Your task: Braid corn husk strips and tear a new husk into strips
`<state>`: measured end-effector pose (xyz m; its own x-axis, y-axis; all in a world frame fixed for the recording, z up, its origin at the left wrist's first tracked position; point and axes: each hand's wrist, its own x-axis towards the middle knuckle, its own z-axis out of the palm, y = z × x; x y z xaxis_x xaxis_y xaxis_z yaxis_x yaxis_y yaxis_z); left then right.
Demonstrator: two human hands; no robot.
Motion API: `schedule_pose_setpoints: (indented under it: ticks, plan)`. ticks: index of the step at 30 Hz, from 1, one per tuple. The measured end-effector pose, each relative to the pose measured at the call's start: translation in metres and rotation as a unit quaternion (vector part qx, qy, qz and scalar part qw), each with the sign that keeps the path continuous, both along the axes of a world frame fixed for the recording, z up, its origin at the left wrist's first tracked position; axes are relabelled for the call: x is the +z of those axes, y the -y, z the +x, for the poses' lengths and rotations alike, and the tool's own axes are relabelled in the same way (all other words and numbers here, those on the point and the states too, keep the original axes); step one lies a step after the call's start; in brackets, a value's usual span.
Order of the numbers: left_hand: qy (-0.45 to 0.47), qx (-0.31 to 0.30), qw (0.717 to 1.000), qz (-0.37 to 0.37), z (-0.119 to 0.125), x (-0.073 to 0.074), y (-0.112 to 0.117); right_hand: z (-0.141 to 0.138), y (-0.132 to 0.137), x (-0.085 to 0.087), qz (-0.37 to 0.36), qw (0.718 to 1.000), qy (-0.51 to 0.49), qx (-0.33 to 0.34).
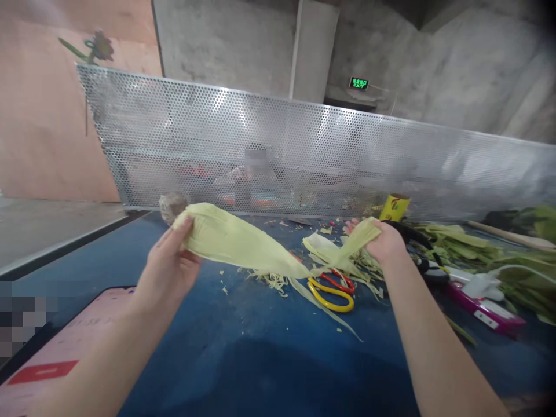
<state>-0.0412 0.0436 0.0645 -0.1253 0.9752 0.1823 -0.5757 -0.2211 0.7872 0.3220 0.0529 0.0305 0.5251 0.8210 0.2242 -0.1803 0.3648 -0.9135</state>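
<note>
A pale green corn husk [234, 237] stretches above the blue table between my hands. My left hand [176, 255] pinches its broad end, thumb in front and fingers behind. It narrows to a thin neck near the middle, where I cannot tell whether it is one piece or two joined. My right hand [384, 240], turned palm up, holds the other end between thumb and fingers. Beneath the neck lie scissors [332, 298] with yellow and red handles, blades hidden. Husk shreds [275, 281] are scattered around them, and a thin strip trails down onto the table.
A phone [93, 324] stands at the left, partly behind my forearm. To the right are a magenta power strip [486, 310] with a white plug, a yellow can [394, 207] and heaped husks [460, 243]. A perforated metal screen [278, 145] borders the table's back; a person sits beyond it.
</note>
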Motion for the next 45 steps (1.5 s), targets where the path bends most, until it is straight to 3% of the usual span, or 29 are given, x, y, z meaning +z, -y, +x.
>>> schedule_pose_setpoints:
  ticks: [4,10,13,18,24,28,31,35,41,45]
  plan:
    - [0.0,-0.067,0.995,-0.068,0.009,-0.009,-0.002,-0.016,0.008,0.007,-0.072,0.993,0.033,0.091]
    - [-0.062,-0.171,0.97,-0.162,0.015,-0.019,0.0,-0.035,0.012,0.012,-0.134,0.965,0.173,0.145]
    - [-0.083,-0.181,0.963,-0.18,0.016,-0.019,0.002,-0.038,0.01,0.015,-0.156,0.937,0.278,0.141]
    - [-0.126,-0.18,0.958,-0.184,0.019,-0.021,0.005,-0.041,0.002,0.02,-0.161,0.873,0.455,0.071]
    - [-0.124,-0.175,0.967,-0.137,0.021,-0.028,0.004,-0.051,-0.016,-0.015,-0.218,0.779,0.585,0.064]
    - [-0.109,-0.189,0.967,-0.134,0.02,-0.03,0.004,-0.041,-0.024,-0.039,-0.267,0.716,0.644,0.035]
    - [-0.105,-0.185,0.967,-0.137,0.02,-0.03,0.004,-0.033,-0.027,-0.048,-0.297,0.68,0.669,0.036]
    - [-0.101,-0.178,0.969,-0.137,0.02,-0.031,0.003,-0.024,-0.028,-0.044,-0.29,0.673,0.68,0.0]
    - [-0.113,-0.171,0.969,-0.136,0.022,-0.029,0.005,-0.002,-0.014,-0.028,-0.263,0.691,0.659,-0.138]
    - [-0.123,-0.162,0.968,-0.146,0.023,-0.028,0.005,-0.014,-0.011,-0.028,-0.244,0.694,0.665,-0.13]
